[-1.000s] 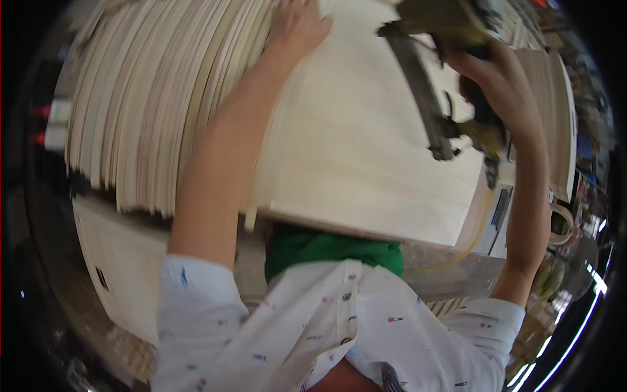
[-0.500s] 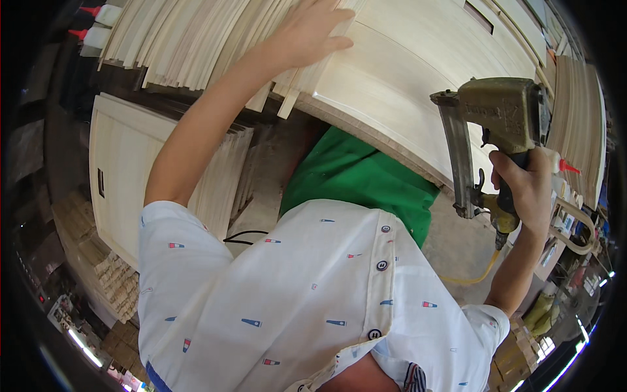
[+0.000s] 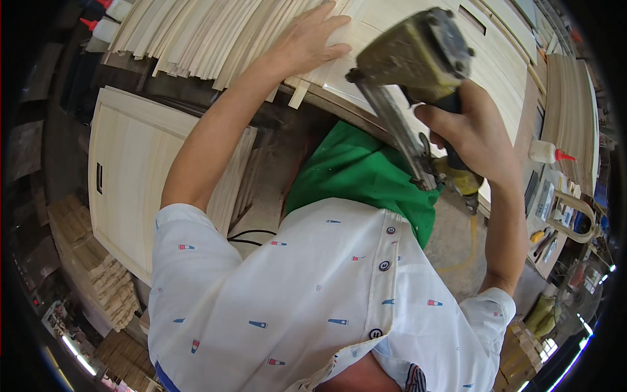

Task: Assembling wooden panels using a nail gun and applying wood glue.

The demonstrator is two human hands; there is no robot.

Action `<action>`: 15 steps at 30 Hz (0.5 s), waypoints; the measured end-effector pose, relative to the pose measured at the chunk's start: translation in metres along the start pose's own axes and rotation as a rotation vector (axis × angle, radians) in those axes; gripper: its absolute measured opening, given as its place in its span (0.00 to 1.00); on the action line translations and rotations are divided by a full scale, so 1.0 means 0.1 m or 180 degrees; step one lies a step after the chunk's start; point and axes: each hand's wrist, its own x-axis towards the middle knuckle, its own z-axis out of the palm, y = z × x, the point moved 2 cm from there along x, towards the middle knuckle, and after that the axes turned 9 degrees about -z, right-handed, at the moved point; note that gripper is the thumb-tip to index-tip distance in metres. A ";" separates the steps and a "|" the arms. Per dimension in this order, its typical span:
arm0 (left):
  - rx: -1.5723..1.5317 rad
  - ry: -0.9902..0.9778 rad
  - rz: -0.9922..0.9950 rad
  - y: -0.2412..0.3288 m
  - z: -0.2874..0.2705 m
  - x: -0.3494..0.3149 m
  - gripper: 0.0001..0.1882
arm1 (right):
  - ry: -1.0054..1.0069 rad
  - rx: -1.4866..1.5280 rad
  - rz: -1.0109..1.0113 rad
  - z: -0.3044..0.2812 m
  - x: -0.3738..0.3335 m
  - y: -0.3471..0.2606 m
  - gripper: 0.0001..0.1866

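My right hand (image 3: 467, 127) is wrapped round the grip of a worn olive-and-black pneumatic nail gun (image 3: 415, 59), held up over the near part of the bench. Its long magazine slants down toward me, and a yellow air hose (image 3: 474, 232) hangs from its base. My left hand (image 3: 310, 42) lies with fingers spread at the left edge of a pale wooden panel (image 3: 379, 29), where thin strips adjoin it. A short end of a wooden strip (image 3: 299, 95) sticks out past the bench edge below that hand.
Left of the panel lie many thin wooden strips (image 3: 189, 42). Panels (image 3: 140, 170) lean upright below them. At right stand stacked boards (image 3: 562, 111), a white glue bottle with red tip (image 3: 543, 152) and a C-shaped clamp frame (image 3: 591, 219). More glue bottles (image 3: 104, 31) sit far left.
My right hand has carried the nail gun left and away from me, tilting it over the panel. My left hand stays at the panel's edge, with little change.
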 end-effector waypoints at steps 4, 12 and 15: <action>-0.0211 0.0074 0.0203 0.03 0.01 0.05 0.24 | -0.0221 -0.0029 -0.0157 0.18 0.23 0.00 0.14; -0.0495 0.0197 0.0603 0.13 -0.11 0.08 0.22 | -0.0451 -0.0251 -0.0134 0.30 0.38 -0.09 0.14; -0.0395 0.0183 0.0646 0.10 -0.08 0.07 0.23 | -0.0436 -0.0328 -0.0142 0.32 0.40 -0.11 0.15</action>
